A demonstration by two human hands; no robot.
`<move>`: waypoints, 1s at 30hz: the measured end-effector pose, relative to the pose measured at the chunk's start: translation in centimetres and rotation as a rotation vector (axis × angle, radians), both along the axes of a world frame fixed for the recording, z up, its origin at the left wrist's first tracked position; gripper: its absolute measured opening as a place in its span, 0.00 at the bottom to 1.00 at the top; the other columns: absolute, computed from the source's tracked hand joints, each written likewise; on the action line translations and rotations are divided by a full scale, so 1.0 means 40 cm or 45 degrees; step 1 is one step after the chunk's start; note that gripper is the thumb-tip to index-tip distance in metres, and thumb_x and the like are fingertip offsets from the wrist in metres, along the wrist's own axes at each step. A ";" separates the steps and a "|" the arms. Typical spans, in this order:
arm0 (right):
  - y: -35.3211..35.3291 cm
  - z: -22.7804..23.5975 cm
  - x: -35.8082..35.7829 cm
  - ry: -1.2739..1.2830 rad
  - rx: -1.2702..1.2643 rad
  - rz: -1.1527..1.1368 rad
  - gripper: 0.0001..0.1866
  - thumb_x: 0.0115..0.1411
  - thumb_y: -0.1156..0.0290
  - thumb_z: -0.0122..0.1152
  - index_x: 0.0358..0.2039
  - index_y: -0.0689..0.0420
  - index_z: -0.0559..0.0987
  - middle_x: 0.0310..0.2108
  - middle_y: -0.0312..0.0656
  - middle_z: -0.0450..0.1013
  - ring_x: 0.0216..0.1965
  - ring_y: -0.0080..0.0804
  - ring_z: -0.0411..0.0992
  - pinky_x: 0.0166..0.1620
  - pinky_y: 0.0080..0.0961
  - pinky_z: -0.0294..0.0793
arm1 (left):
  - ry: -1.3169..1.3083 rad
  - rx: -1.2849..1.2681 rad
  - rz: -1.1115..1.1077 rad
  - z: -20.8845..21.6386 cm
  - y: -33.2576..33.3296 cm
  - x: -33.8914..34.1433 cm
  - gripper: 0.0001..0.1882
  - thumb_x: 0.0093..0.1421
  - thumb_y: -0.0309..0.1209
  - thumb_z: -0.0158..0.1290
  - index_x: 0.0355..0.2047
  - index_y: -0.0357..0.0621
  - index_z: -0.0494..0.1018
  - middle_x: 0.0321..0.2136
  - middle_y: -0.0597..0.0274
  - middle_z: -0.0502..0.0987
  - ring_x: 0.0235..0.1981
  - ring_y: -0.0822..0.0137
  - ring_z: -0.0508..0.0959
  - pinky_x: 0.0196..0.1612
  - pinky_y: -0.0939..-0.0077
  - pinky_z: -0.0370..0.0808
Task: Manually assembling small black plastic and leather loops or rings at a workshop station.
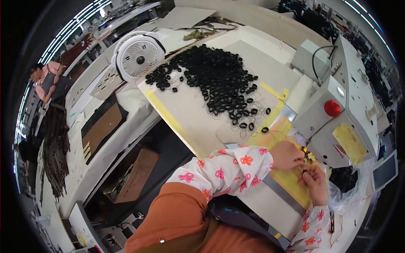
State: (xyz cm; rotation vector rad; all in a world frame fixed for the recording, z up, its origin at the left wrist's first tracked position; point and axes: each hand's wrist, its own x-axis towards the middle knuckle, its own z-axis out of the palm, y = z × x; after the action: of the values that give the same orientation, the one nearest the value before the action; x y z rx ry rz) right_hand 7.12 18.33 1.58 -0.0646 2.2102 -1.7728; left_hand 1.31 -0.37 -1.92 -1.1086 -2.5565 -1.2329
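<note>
My left hand (287, 155) is closed at the brassy working parts (310, 155) of a white machine (337, 114). Close beside it, my right hand (315, 182) has its thumb and fingers pinched together. Whatever lies between the fingers of either hand is too small to make out. Both hands are above a yellow-covered strip (291, 185) of the worktop. A large pile of small black rings (215, 71), with thin threads trailing from them, spreads over the board beyond my left sleeve. One single black ring (265, 130) lies nearest my left hand.
A red round button (332, 108) sits on the machine's front. At the right, a clear plastic bag (358, 185) holds black material, near a screen (384, 170). A white fan (140, 59) stands at the back left. Farther left, a person (48, 80) stands near hanging dark strips (55, 147).
</note>
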 end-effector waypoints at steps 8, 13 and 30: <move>-0.016 0.001 -0.047 -0.136 -0.153 -0.084 0.06 0.55 0.75 0.53 0.30 0.60 0.65 0.23 0.40 0.72 0.21 0.20 0.69 0.24 0.15 0.69 | -0.142 0.063 -0.089 0.003 -0.006 -0.026 0.12 0.49 0.42 0.52 0.34 0.60 0.76 0.16 0.58 0.73 0.18 0.60 0.74 0.23 0.70 0.70; -0.002 -0.012 -0.049 -0.116 -0.166 -0.016 0.06 0.56 0.74 0.52 0.29 0.60 0.65 0.24 0.40 0.72 0.20 0.20 0.69 0.23 0.15 0.68 | -0.292 0.033 -0.081 0.019 0.003 -0.021 0.12 0.47 0.38 0.56 0.32 0.51 0.76 0.16 0.59 0.74 0.18 0.64 0.74 0.22 0.73 0.69; -0.033 -0.086 -0.056 0.903 0.476 -0.438 0.04 0.47 0.78 0.56 0.23 0.63 0.70 0.21 0.49 0.69 0.24 0.47 0.68 0.27 0.35 0.67 | -0.224 -0.347 0.321 0.006 0.049 -0.037 0.11 0.50 0.41 0.52 0.27 0.49 0.76 0.18 0.59 0.75 0.20 0.59 0.74 0.23 0.68 0.67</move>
State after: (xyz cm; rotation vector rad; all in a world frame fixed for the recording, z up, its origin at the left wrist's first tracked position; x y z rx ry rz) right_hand 4.89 17.01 -1.88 -0.2823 3.1985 -1.6176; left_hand -0.16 1.61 -1.68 -0.7092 -2.9533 -0.9840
